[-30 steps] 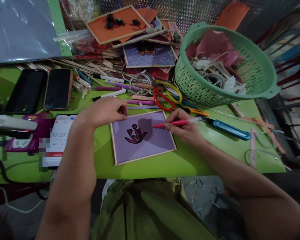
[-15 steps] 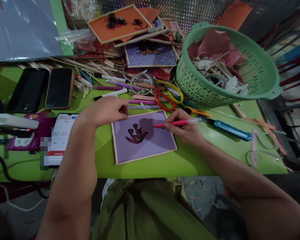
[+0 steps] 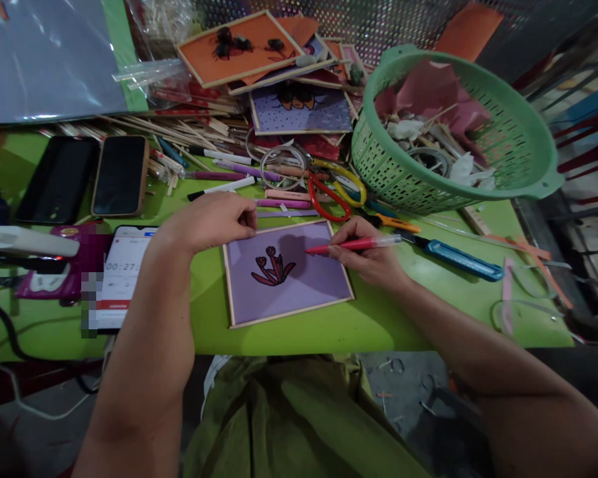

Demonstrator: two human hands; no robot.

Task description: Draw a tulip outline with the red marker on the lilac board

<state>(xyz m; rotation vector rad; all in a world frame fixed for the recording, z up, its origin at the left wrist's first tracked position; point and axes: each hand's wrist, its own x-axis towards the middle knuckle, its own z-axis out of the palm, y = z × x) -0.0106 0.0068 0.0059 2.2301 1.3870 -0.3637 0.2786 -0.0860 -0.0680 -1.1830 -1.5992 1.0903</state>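
A purple card [image 3: 299, 292] edged with thin wooden strips lies on the green table. It carries a drawing of pink flowers [image 3: 273, 269] outlined in black. My right hand [image 3: 363, 252] is closed around a red pen [image 3: 363, 244], its tip on or just above the card's right part, beside a faint shadow. My left hand [image 3: 224, 219] rests at the card's top left corner, fingers curled downward near the edge. What its fingertips press or hold, if anything, is hidden.
Behind the card lie markers [image 3: 229, 188], red scissors [image 3: 329, 199] and framed pictures [image 3: 239, 50]. A green basket [image 3: 408, 179] of scraps stands at the back right, near a blue cutter [image 3: 463, 260]. Phones [image 3: 119, 176] and a purple power strip [image 3: 64, 265] are at left.
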